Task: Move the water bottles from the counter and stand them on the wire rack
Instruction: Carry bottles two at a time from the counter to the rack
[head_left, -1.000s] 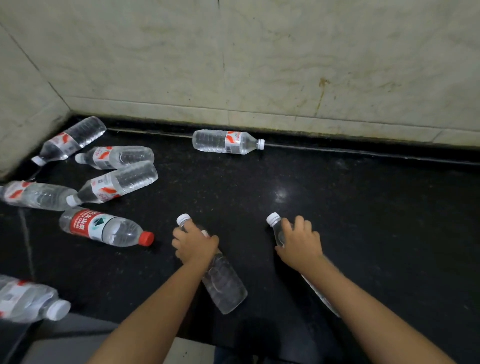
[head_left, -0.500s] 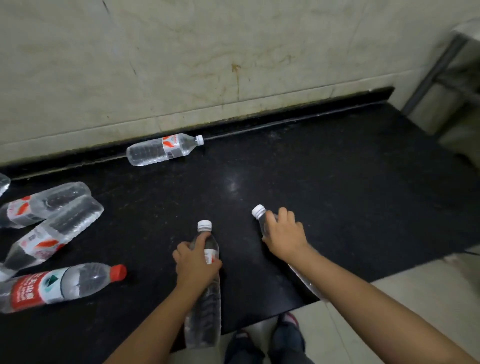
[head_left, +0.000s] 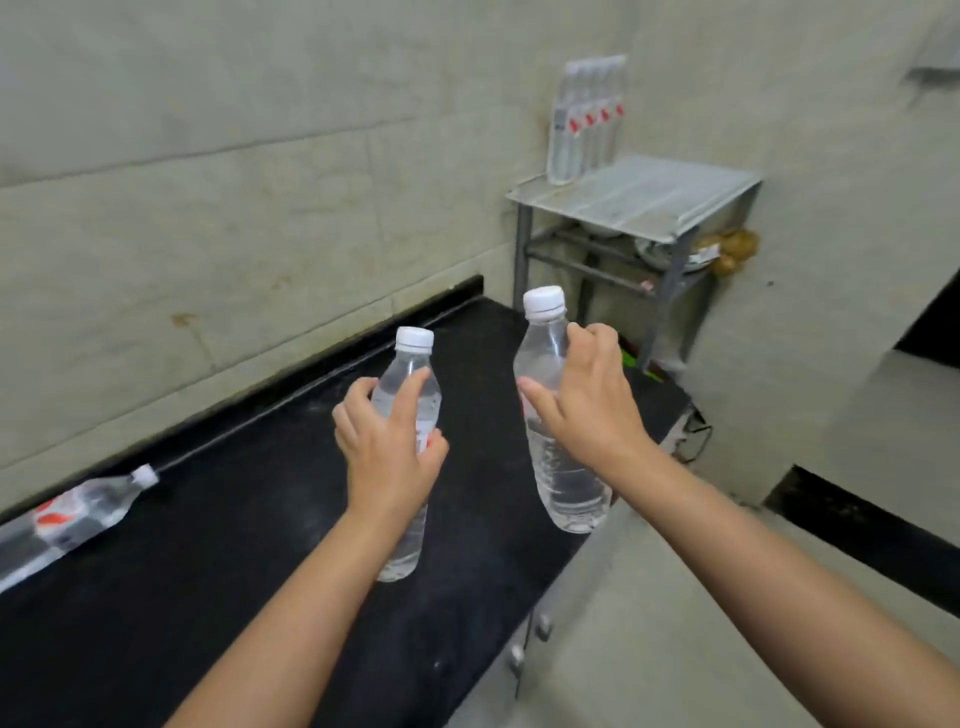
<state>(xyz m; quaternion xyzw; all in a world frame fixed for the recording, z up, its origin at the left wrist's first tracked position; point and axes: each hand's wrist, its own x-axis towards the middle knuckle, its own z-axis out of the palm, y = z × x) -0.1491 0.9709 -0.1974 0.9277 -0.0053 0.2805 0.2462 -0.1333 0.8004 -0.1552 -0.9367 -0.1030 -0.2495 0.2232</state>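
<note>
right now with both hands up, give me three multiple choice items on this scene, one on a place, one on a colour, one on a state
1. Where do the standing bottles sit?
A. at the back of the wire rack, by the wall
B. on the floor
C. on the counter's near edge

2. What colour is the cap on the bottle in the right hand?
A. red
B. white
C. blue

3. How is the bottle left on the counter placed?
A. standing upright
B. lying on its side
C. held in a hand

Answers: 1 A, the row stands on the rack top against the wall. 2 B, the cap above the right hand is white. 3 B, it lies flat on the black counter, away from the left hand.
</note>
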